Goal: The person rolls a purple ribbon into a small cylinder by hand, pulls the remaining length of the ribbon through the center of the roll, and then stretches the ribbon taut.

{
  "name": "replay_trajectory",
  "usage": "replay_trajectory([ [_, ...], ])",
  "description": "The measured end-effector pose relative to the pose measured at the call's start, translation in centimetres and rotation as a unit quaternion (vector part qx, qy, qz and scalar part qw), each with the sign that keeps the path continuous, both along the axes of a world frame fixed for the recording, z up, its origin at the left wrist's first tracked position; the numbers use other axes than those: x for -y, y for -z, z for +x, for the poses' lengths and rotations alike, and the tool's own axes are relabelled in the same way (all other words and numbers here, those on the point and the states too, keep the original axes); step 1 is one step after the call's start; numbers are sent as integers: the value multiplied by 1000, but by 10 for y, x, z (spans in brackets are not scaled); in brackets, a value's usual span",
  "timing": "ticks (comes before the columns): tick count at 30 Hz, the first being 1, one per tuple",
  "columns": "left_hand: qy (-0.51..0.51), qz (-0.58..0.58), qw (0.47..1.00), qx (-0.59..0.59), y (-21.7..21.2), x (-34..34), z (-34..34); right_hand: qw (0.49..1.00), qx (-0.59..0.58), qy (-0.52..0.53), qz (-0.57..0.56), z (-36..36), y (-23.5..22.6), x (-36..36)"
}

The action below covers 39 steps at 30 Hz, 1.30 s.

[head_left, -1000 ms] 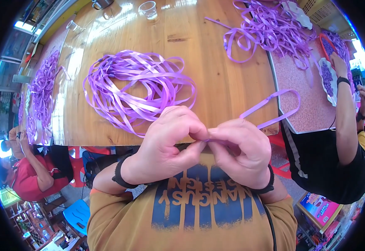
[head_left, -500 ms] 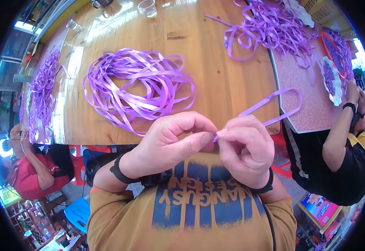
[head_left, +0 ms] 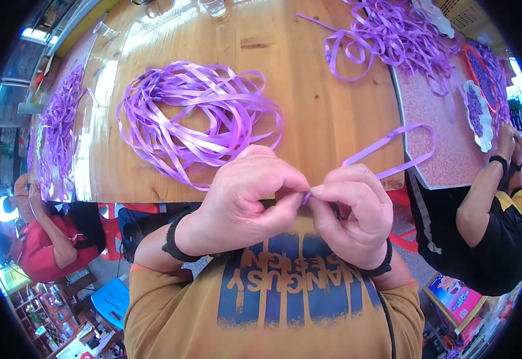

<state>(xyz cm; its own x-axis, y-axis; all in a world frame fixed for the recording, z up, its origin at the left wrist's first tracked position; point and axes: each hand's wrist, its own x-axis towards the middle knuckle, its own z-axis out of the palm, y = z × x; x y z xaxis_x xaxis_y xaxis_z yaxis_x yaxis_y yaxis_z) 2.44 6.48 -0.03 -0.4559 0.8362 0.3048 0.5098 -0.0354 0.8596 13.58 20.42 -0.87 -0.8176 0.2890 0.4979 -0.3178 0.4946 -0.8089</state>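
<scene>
Above the table's near edge, my left hand (head_left: 243, 197) and my right hand (head_left: 356, 218) meet fingertip to fingertip. Between them shows a bit of purple ribbon (head_left: 306, 198), pinched by both thumbs and forefingers. The rest of that ribbon runs out behind my right hand as a long loop (head_left: 386, 139) that reaches past the table's right edge. Exactly what the fingertips press together is mostly hidden. Just beyond my left hand lies a coiled heap of purple ribbon loops (head_left: 153, 90), bunched at its upper left.
A larger tangle of purple ribbons (head_left: 404, 42) lies at the far right. Beside it are a white scalloped dish (head_left: 474, 113) of small purple pieces and a red-rimmed basket (head_left: 469, 57). Another ribbon pile (head_left: 60, 128) is at left. People sit at both sides. A clear cup (head_left: 213, 7) stands far back.
My left hand has risen a little and its fingers have curled in closer to the right fingertips. My right hand keeps its pinch almost unmoved. The view has shifted slightly.
</scene>
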Motion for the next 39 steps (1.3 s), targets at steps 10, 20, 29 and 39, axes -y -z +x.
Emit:
replay_trajectory([
  [10, -17, -2, 999, -36, 1, 4, -2, 999, -2, 6, 32, -1, 7, 4],
  [20, -27, -5, 998, -54, 2, 11, -4, 998, 61, -13, 20, 2, -1, 3],
  [29, -33, -27, 995, -88, -3, 11, 0, 999, 35, -3, 31, 3, 0, 5],
  [39, -37, -19, 962, -272, 3, 5, 6, 998, 37, -51, 16, 5, 10, 11],
])
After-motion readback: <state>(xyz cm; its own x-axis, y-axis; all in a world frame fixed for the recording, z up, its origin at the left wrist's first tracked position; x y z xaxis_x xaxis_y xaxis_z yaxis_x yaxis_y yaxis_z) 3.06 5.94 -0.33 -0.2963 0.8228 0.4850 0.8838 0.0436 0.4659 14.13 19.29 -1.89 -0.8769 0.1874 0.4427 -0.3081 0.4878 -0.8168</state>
